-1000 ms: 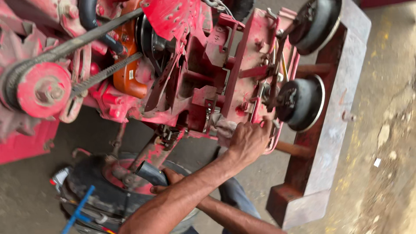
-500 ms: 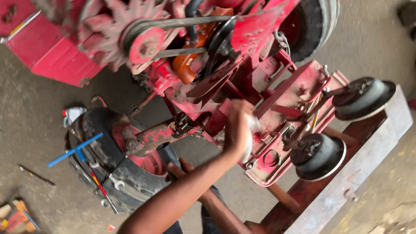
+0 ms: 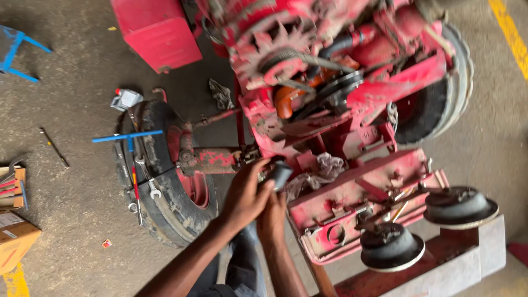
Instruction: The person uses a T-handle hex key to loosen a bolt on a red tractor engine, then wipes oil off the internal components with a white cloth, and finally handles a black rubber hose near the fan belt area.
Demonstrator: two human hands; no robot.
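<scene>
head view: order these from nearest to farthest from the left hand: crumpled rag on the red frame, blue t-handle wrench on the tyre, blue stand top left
1. The crumpled rag, just right of the left hand, lying on the red frame.
2. The blue T-handle wrench, off to the left, lying on the tyre.
3. The blue stand, far up in the left corner on the floor.

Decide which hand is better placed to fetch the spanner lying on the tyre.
Left, probably: the left hand lies on the tyre side, nearer the spanner, though its grip holds the dark cylindrical part; the right hand lies farther off.
</scene>
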